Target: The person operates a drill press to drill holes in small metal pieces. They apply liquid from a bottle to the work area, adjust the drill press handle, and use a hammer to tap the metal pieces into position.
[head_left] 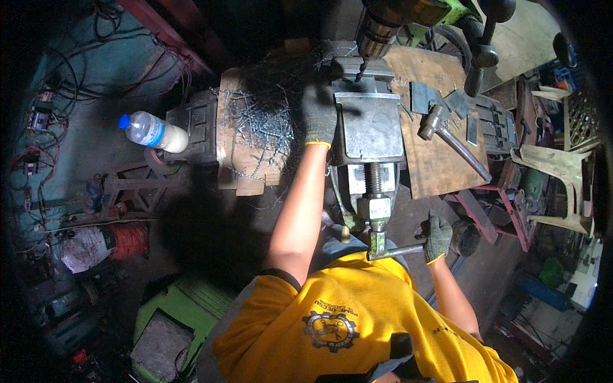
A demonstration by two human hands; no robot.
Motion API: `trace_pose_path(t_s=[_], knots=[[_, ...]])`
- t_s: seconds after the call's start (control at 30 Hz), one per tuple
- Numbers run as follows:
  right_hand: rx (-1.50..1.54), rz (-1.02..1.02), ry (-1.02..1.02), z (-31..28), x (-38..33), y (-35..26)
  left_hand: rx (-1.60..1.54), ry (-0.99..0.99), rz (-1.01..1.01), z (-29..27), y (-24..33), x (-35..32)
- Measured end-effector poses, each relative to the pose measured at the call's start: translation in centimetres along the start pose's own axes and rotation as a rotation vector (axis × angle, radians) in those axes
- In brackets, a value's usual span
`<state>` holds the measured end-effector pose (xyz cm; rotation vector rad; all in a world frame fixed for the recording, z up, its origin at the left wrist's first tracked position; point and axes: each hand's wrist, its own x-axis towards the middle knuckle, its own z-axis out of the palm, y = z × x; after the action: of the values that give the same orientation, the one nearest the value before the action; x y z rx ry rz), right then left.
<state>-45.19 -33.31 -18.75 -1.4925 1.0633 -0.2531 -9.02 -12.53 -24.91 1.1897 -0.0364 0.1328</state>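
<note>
A drill press vise [370,131] lies in front of me, its screw and crank handle [402,251] pointing toward my body. My right hand [438,237], in a dark knit glove, is closed around the outer end of that handle. My left hand [319,113], gloved alike, rests against the left side of the vise by its jaws; its fingers fade into shadow, so their grip is unclear. A dark flat metal piece [348,84] sits at the jaws. Above it hangs a drill bit [362,69] in the drill chuck [375,38], apparently clear of the piece.
Curly metal shavings [262,124] cover the wooden board on the left, beside a plastic bottle [153,132]. On the right board [424,169] lie a hammer [456,143] and several dark metal plates [421,97]. Drill press levers [482,57] overhang at upper right. A plastic chair [562,185] stands farther right.
</note>
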Motion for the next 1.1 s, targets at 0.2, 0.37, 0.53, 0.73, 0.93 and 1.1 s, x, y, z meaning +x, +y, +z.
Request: trace_pose_path(t_s=[0.2, 0.37, 0.53, 0.73, 0.93, 1.1], knots=[[-0.003, 0.029, -0.006, 0.0, 0.0, -0.2, 0.326, 0.09, 0.276, 0.6, -1.0, -1.0], [-0.055, -0.008, -0.01, 0.2, 0.0, -0.5, 0.105, 0.09, 0.13, -0.1, -1.9, -0.4], [-0.039, 0.024, -0.019, 0.1, -0.3, -0.7, -0.156, 0.13, 0.049, 0.3, -1.8, -0.4], [-0.073, -0.016, -0.029, 0.0, -0.4, -0.9, 0.006, 0.059, 0.02, 1.5, 1.8, -2.3], [-0.022, 0.044, -0.05, -0.3, -0.2, -0.5, 0.577, -0.022, 0.282, 0.5, 1.6, -2.2], [-0.462, 0.148, -0.262, -0.4, 0.5, -1.2, 1.327, -0.272, 0.389, -0.8, 1.4, -2.0]])
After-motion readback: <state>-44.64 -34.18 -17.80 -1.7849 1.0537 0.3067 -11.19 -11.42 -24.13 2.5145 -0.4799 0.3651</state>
